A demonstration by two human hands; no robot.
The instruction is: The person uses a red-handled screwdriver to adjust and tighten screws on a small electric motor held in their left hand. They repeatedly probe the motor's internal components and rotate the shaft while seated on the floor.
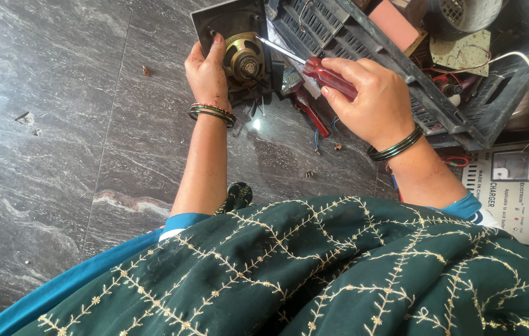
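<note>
Slipping looks likely: the left hand [207, 70] only steadies the small speaker [242, 55] with curled fingers, tilted on the stone floor [59, 155], so a hard push could skid the tip onto those fingers. The right hand [373, 99] is clenched round the red-handled screwdriver [314, 67], its blade reaching the speaker's back.

Hands: two, the left hand [207, 68] and the right hand [373, 99]
Screwdrivers: two, one red-handled screwdriver [330, 76], one second red screwdriver [311, 114]
Speakers: one speaker [242, 56]
Black crates: one crate [463, 118]
Grey charger boxes: one charger box [513, 186]
</note>
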